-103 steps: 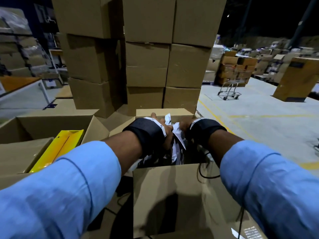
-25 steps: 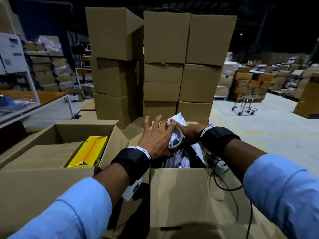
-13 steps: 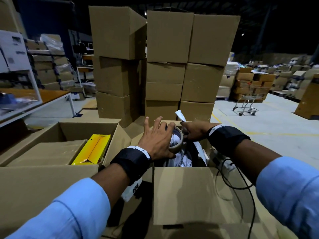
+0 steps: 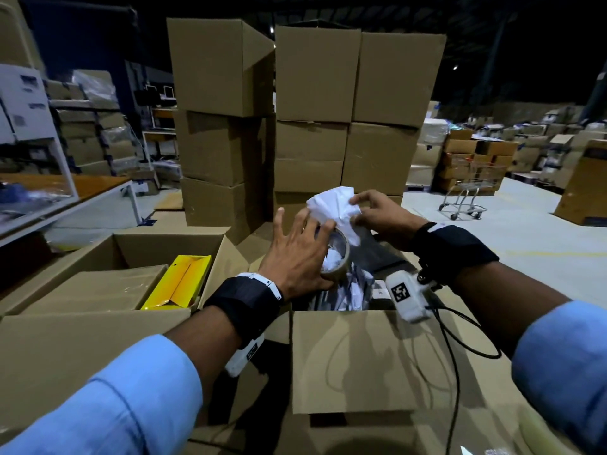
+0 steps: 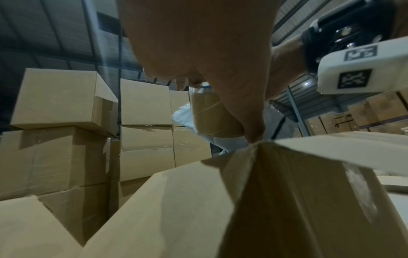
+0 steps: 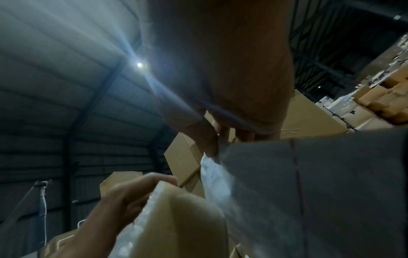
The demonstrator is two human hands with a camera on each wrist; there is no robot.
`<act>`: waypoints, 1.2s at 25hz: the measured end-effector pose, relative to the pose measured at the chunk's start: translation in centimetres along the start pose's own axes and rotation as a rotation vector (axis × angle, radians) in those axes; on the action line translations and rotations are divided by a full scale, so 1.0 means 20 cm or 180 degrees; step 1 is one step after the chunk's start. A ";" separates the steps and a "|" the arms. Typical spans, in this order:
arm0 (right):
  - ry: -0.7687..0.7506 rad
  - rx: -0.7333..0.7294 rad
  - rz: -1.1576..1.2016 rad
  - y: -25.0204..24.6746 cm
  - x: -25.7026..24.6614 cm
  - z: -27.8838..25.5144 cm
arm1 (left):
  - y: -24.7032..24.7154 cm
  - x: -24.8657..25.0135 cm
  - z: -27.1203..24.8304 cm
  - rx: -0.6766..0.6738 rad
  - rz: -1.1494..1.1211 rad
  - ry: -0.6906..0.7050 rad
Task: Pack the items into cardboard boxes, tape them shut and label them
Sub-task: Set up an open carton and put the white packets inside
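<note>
Warehouse floor stretches off to the right, and stacked cardboard cartons (image 4: pixel 312 103) rise directly behind the open box (image 4: pixel 348 359) being packed.

At the centre, the left hand (image 4: pixel 297 254) wraps its fingers and thumb round a roll of brown packing tape (image 4: pixel 338 257), holding it just above the box mouth; the left wrist view shows the thumb pressed on the roll's outer face (image 5: pixel 212 113). The right hand (image 4: pixel 377 210) pinches a crumpled wad of white paper or plastic wrap (image 4: pixel 335 205) between thumb and fingertips, raised above the tape roll and touching its upper edge. Which material it is cannot be told.

Half a second ago that white piece was only a narrow strip poking up beside the roll, with the right hand lower and closer to the box; now it is lifted clear and bunched. My reading is that loose wrapping is being pulled away from the roll, or out of the way, so that taping can begin.

Inside the box lie dark and white bagged items (image 4: pixel 348 290), so packing looks largely done. Its near flap (image 4: pixel 348 382) hangs open, nothing is sealed and no label shows.

Further left, a second open carton (image 4: pixel 98 343) holds a yellow box (image 4: pixel 179 280). A shopping trolley (image 4: pixel 463 198) stands far right.
</note>
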State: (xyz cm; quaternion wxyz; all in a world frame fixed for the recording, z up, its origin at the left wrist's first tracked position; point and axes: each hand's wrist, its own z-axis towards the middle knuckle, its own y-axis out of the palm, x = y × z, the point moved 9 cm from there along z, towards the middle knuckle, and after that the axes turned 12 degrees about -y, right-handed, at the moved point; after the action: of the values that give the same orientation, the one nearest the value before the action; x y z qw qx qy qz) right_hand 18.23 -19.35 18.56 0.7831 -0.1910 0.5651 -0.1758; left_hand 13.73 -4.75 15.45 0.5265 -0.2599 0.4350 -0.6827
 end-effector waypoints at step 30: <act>0.0469 -0.0615 -0.1840 0.03 0.28 0.15 | 0.38 0.02 -0.07 -0.1548 -0.0321 -0.0153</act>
State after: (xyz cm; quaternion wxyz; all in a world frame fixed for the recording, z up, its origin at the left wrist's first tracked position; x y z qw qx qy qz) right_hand 22.71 -21.30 14.54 0.6358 -0.4041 0.5568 -0.3500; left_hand 16.17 -5.24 8.07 0.4238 -0.4165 0.5604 -0.5770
